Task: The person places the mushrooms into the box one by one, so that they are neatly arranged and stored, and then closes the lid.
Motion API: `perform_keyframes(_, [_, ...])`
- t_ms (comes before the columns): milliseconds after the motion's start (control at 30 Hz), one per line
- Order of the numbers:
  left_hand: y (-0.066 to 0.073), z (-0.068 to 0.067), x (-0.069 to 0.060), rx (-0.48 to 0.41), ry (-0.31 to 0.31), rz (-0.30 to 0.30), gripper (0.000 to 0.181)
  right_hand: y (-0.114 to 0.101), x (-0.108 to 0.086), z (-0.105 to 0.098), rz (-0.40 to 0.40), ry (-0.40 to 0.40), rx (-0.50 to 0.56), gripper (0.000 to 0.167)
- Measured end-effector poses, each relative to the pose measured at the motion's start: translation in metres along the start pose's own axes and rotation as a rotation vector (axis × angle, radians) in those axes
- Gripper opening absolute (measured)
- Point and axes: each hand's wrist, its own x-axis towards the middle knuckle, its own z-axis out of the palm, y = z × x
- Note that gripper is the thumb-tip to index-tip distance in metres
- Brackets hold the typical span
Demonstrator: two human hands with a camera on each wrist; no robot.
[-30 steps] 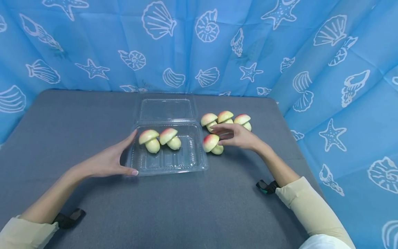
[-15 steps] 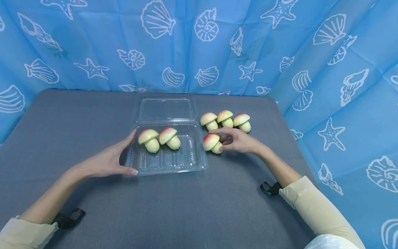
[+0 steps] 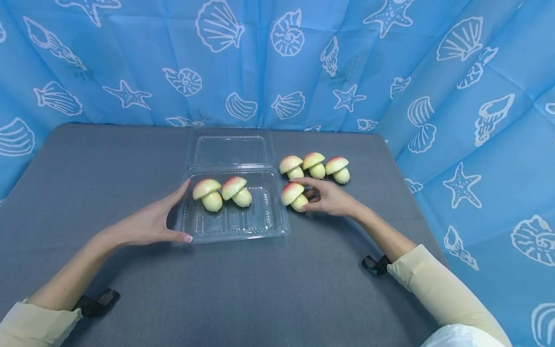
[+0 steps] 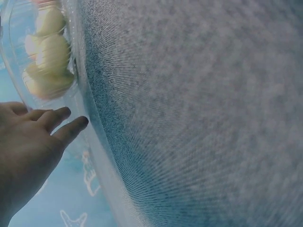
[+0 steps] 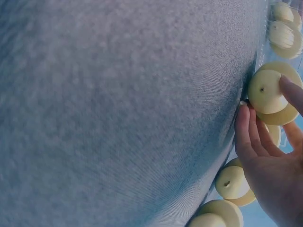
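Note:
In the head view, a clear plastic clamshell container [image 3: 234, 236] lies opened flat, its lid [image 3: 231, 150] towards the back. Inside sit two toy mushrooms [image 3: 208, 194] with pink-tinged cream caps. Along the container's left side rests my left hand [image 3: 149, 224], thumb and fingers spread wide and fairly straight. My right hand [image 3: 331, 196] pinches another toy mushroom [image 3: 291, 194] just off the container's right edge. The right wrist view shows the thumb on that mushroom's stem [image 5: 265, 92] and fingers around its far side. Some fingertips are hidden behind it.
Three more toy mushrooms [image 3: 314, 165] stand in a row behind the right hand. Grey cloth covers the table [image 3: 243, 294]. Blue curtains [image 3: 277, 62] with white shell prints hang at the back and right.
My right hand has come down onto the nearest loose mushroom, closed its thumb and fingers on it, and tilted it slightly leftward. My left hand and the container have stayed put.

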Motion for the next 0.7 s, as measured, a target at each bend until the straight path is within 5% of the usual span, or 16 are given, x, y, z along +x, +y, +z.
perform_keyframes(700, [-0.001,0.003,0.001,-0.023,-0.003,-0.007,0.128,-0.003,-0.010,-0.011,0.046,0.044,0.099,0.071])
